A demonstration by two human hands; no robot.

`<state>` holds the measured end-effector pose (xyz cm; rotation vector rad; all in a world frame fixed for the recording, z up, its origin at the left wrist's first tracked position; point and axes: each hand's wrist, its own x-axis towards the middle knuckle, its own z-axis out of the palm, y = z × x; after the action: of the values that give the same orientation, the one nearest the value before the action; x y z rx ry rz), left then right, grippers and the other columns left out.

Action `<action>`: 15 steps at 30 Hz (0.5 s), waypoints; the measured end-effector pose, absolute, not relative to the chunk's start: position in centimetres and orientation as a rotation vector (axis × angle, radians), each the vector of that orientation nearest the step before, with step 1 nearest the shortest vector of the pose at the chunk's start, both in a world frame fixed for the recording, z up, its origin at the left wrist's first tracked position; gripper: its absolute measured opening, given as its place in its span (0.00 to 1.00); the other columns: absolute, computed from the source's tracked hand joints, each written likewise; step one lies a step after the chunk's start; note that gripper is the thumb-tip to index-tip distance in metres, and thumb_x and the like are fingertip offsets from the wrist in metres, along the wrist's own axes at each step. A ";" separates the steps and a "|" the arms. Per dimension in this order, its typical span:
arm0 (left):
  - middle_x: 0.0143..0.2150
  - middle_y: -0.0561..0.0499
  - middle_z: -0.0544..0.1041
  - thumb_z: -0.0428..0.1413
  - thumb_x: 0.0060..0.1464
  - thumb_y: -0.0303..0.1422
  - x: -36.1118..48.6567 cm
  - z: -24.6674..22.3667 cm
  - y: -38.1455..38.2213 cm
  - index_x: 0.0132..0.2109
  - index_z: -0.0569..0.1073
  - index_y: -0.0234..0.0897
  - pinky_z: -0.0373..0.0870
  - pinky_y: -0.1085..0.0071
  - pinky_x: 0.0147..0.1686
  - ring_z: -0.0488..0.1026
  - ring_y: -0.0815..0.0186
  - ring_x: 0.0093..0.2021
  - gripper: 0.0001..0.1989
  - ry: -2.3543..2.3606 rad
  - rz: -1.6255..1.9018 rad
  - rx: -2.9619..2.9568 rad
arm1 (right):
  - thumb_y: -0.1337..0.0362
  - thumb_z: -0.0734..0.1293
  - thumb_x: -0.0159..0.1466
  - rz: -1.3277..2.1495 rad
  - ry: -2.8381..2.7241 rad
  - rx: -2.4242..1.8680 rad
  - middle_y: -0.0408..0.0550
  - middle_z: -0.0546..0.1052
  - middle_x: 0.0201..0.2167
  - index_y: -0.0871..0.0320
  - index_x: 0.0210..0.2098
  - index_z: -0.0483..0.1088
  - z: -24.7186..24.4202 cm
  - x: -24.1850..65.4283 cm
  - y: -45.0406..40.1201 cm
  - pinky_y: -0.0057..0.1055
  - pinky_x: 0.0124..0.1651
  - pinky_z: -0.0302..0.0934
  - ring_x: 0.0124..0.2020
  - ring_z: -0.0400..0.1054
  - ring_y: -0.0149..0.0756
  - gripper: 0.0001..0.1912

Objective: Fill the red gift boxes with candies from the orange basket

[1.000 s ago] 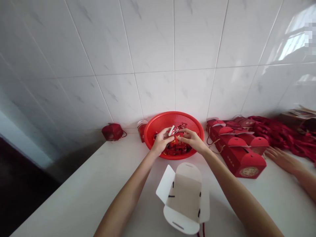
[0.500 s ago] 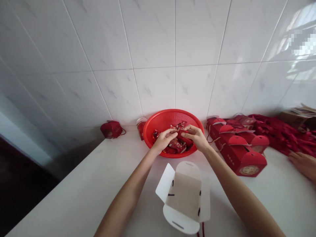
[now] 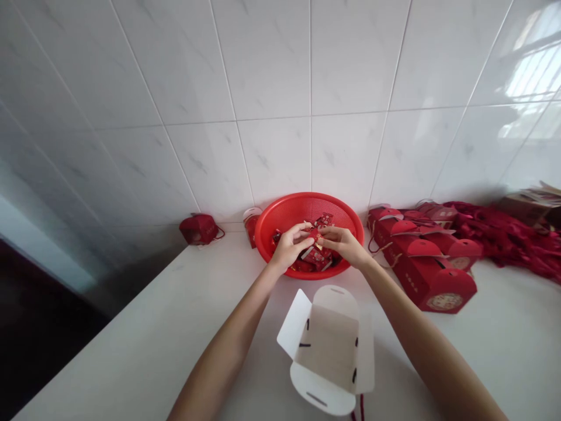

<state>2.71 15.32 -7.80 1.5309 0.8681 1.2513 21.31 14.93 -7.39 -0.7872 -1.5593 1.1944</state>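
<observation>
Over a red plastic basket (image 3: pixel 280 204), my left hand (image 3: pixel 290 245) and my right hand (image 3: pixel 344 244) meet with their fingertips on a small red packet (image 3: pixel 315 235). Both hands are closed on it. Several red wrapped pieces (image 3: pixel 318 257) lie in the basket below, partly hidden by my fingers. Nearer to me, between my forearms, stands an open box (image 3: pixel 331 345) with its white inside showing and its flaps spread. A dark red cord hangs out at its near side.
Several closed red boxes (image 3: pixel 421 269) stand on the white table (image 3: pixel 175 327) at the right. Behind them is a heap of dark red ribbons (image 3: pixel 504 242). A small red box (image 3: pixel 199 229) sits at the left, near the tiled wall.
My hands stay over the basket, and the small red packet has turned between my fingertips. The other person's hand at the right edge has gone out of view.
</observation>
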 end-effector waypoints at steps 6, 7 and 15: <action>0.22 0.53 0.76 0.53 0.47 0.25 2.9 -7.6 14.6 0.28 0.76 0.34 0.72 0.73 0.30 0.73 0.68 0.24 0.07 1.119 1.083 1.735 | 0.58 0.72 0.50 1.090 -1.339 -0.836 0.42 0.78 0.28 0.55 0.30 0.67 -7.4 20.8 14.7 0.36 0.42 0.67 0.33 0.73 0.37 0.12; 0.19 0.53 0.75 0.52 0.47 0.25 3.0 -7.6 14.4 0.24 0.76 0.35 0.71 0.73 0.28 0.72 0.68 0.22 0.09 1.160 0.943 1.836 | 0.59 0.71 0.50 1.082 -1.314 -0.856 0.42 0.78 0.28 0.55 0.29 0.67 -7.3 20.8 14.7 0.35 0.41 0.67 0.33 0.73 0.37 0.11; 0.48 0.49 0.81 0.52 0.38 0.17 3.4 -8.4 15.3 0.45 0.82 0.41 0.67 0.61 0.58 0.76 0.54 0.53 0.27 1.106 0.947 2.083 | 0.59 0.66 0.51 1.005 -1.251 -0.945 0.41 0.78 0.26 0.53 0.30 0.64 -7.3 20.9 14.8 0.33 0.38 0.67 0.33 0.74 0.37 0.09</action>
<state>3.42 15.34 -8.41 2.0834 1.1064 0.9471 20.89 14.79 -7.35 -0.9448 -1.2506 1.0048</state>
